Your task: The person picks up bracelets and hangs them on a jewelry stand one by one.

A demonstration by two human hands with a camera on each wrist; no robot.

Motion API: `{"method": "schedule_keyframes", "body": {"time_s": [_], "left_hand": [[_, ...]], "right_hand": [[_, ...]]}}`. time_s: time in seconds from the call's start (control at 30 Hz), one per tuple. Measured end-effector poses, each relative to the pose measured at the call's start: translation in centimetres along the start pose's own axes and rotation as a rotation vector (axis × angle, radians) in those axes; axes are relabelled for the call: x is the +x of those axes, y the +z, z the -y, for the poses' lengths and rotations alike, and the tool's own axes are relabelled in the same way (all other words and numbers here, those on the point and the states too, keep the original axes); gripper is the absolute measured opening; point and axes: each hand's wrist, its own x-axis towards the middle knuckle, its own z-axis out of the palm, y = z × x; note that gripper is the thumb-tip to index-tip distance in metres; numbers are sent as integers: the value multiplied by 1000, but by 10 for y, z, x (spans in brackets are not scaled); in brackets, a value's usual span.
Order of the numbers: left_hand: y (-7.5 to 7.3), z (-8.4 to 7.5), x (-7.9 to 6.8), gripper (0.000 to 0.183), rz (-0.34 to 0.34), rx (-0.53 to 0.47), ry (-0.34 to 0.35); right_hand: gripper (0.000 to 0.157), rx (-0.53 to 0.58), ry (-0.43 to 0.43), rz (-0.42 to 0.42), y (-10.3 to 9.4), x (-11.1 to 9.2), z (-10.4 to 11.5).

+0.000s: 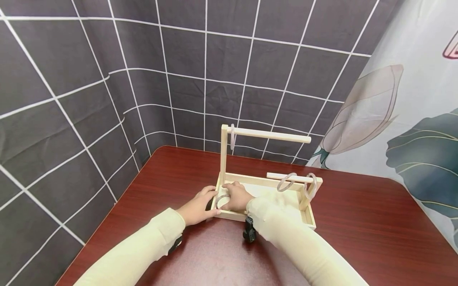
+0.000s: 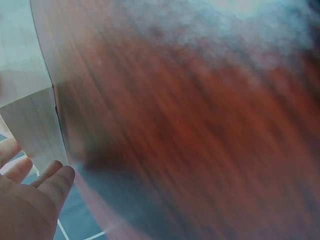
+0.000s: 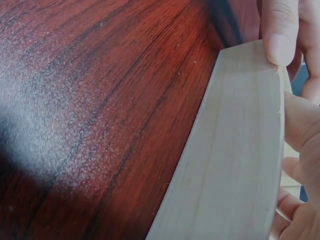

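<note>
A pale wooden tray (image 1: 229, 215) carries a tall post with an upper rod (image 1: 268, 135) and a short post with a lower rod (image 1: 300, 178). My left hand (image 1: 198, 206) rests on the tray's left end, thumb on the front corner and fingers extended along the end wall. Inside the tray, my right hand (image 1: 237, 198) holds a pale ring (image 1: 216, 201) between thumb and fingers, near the tall post's foot; the hand covers part of it. Another ring (image 1: 232, 137) hangs on the upper rod beside the tall post. Two rings, a tilted one (image 1: 280, 186) and one near the short post (image 1: 313, 190), hang on the lower rod.
The tray stands on a glossy red-brown table (image 1: 179, 167). A dark gridded curtain (image 1: 186, 91) rises behind the table and on the left. To the right hangs a white cloth (image 1: 343, 159) with a flower print.
</note>
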Motion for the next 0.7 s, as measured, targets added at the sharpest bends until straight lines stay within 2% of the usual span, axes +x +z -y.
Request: {"method": "schedule_keyframes", "body": {"time_s": [0.4, 0.7], "left_hand": [[0, 0, 0, 64, 4, -4, -7], [0, -1, 0, 65, 7, -13, -17]], "right_hand": [[80, -79, 12, 12, 1, 0, 3], [77, -94, 38, 24, -2, -2, 5]]}}
